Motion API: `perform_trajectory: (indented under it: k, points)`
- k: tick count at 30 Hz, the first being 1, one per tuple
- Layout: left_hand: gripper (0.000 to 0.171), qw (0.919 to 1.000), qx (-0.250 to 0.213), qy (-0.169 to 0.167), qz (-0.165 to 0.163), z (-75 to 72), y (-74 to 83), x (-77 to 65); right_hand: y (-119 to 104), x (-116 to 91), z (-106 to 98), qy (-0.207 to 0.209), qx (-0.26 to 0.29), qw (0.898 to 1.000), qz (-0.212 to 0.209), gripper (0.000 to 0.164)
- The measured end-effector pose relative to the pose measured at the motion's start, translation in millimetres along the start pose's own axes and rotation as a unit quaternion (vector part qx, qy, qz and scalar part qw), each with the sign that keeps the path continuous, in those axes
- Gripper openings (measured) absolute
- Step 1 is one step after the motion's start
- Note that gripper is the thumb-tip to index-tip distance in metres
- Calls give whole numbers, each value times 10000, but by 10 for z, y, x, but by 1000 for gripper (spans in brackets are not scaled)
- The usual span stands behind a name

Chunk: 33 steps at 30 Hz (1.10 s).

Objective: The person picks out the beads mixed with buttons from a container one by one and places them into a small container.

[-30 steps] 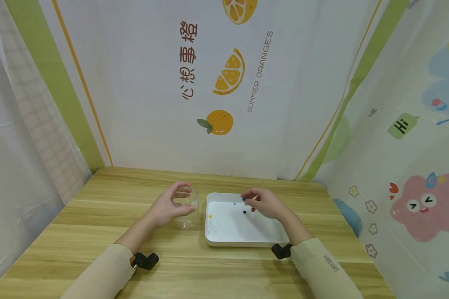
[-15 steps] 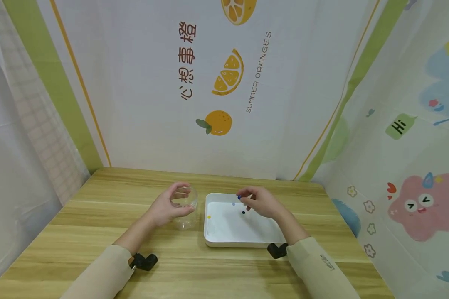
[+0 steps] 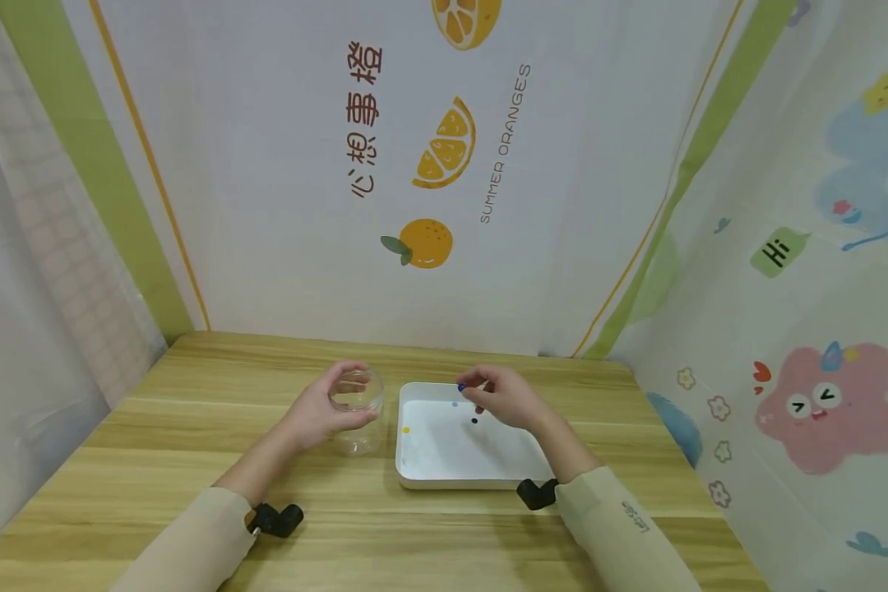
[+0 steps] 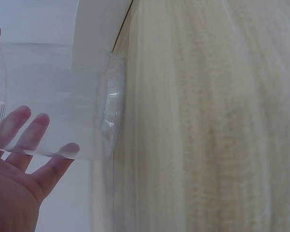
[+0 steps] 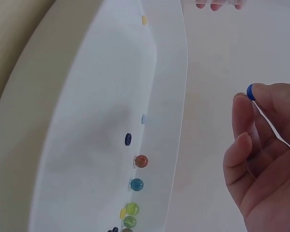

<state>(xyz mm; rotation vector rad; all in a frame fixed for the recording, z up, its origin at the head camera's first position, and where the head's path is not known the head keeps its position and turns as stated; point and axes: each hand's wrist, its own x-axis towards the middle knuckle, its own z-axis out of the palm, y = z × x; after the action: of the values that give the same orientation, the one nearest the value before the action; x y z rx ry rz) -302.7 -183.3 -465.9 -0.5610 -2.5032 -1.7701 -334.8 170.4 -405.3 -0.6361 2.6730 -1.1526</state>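
Note:
My left hand point(image 3: 316, 417) grips a clear plastic jar point(image 3: 358, 441) round its upper part. The jar stands upright on the table with its open mouth up. In the left wrist view, several fingertips show through the see-through wall of the jar point(image 4: 58, 96), and nothing shows inside. Over the back of the white tray point(image 3: 474, 483), my right hand point(image 3: 509, 401) pinches a small round blue piece point(image 5: 250, 92) between thumb and index finger. The fingers cover most of it, so I cannot tell whether it is a button or a marble.
Inside the tray lie a dark button point(image 5: 128, 139), a yellow button point(image 3: 406, 430), a pale blue button point(image 5: 144, 119), an orange marble point(image 5: 141, 161), a teal marble point(image 5: 136, 184) and several more pieces. The wooden table point(image 3: 385, 543) ends at a printed curtain point(image 3: 289, 247).
My right hand has moved left and slightly up with the blue piece, coming nearer to the jar. The left hand holds the jar as before. The head view has shifted slightly.

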Motion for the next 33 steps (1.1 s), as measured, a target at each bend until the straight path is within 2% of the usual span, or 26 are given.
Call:
perform_trajectory:
  k: [11,20,33]
  points:
    - [80,10000,-18,5,-27,-25,9,-21,-78,49,82,68,-127,9999,-94,21]
    - [78,10000,19,-19,88,10,6,-3,-149,48,118,51,-13,9998,-211,26]
    - [77,10000,62,-20,47,-10,17,-37,-246,71,164,160,192,9993,-293,21]
